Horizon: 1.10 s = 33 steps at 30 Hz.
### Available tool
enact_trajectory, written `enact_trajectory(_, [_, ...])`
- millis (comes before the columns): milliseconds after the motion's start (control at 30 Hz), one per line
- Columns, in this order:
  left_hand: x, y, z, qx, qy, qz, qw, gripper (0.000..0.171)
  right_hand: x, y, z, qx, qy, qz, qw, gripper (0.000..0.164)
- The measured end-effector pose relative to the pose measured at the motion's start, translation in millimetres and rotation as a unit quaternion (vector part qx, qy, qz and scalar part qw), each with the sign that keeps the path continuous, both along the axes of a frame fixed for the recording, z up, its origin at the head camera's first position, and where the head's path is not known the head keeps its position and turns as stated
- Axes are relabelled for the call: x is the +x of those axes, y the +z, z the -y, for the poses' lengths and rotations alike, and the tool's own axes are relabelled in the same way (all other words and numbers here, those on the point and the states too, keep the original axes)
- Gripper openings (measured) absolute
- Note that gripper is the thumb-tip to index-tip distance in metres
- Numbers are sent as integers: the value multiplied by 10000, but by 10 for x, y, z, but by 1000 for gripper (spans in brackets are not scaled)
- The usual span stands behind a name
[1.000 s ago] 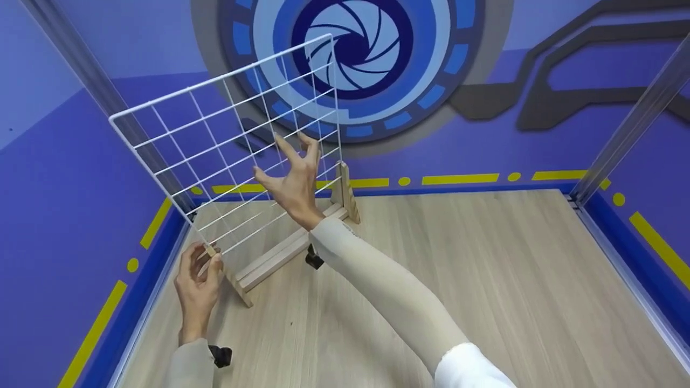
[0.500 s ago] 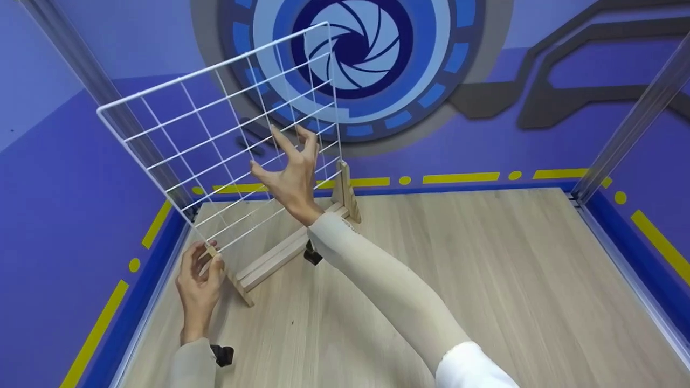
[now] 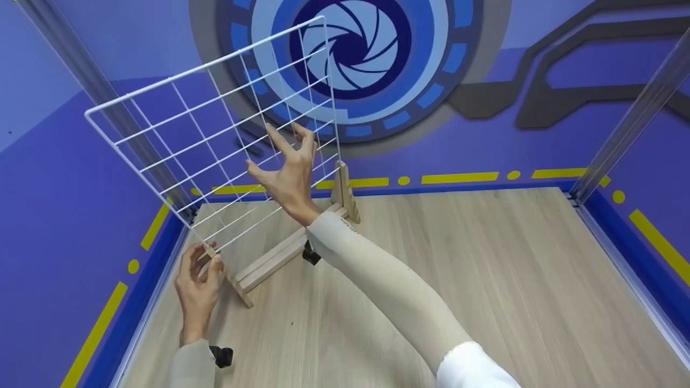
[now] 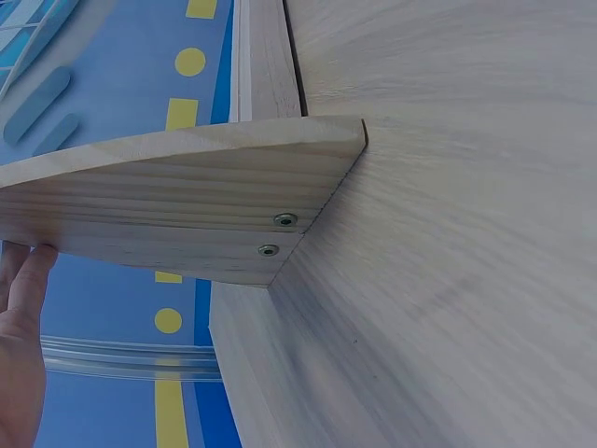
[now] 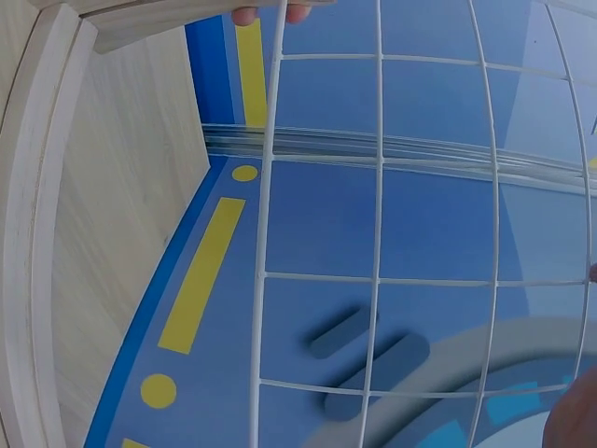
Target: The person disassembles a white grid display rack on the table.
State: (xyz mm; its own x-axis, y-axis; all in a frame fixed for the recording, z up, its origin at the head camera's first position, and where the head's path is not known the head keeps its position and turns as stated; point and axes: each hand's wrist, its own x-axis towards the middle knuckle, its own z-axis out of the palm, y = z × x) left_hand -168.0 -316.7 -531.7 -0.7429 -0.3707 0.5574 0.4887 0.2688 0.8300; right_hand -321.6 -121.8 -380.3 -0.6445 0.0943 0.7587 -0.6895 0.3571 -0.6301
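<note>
A white wire grid panel (image 3: 178,145) leans up from a wooden stand (image 3: 272,264) in the head view. Its lower left corner meets the top of the stand's left side piece (image 3: 241,291), where my left hand (image 3: 198,285) pinches the wood between thumb and fingers. Two screws (image 4: 285,220) show low on that side piece in the left wrist view. At the grid's lower right part, my right hand (image 3: 291,180) holds the wires with thumb and fingers spread. The stand's right side piece (image 3: 347,191) stands at the grid's far lower corner.
The stand rests on a wood-grain tabletop (image 3: 458,269). Blue printed walls (image 3: 431,156) rise close behind and to the left, with metal posts (image 3: 628,118) at the corners. A small black device (image 3: 222,355) sits at the left sleeve.
The grid's top edge has swung up and left, and the panel looks larger. My right hand has shifted slightly up and left with it. My left hand has stayed in place.
</note>
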Motion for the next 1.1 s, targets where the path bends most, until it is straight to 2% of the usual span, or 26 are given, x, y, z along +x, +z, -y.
enact_trajectory(567, [42,9,-16,-301,211,58,9993,44,71,15,29,116,-21,-230,9997,73])
enact_trajectory(1100, [14,4,-11,-227,163,19,9996,44,89,21,-25,92,-87,-257,9996,71])
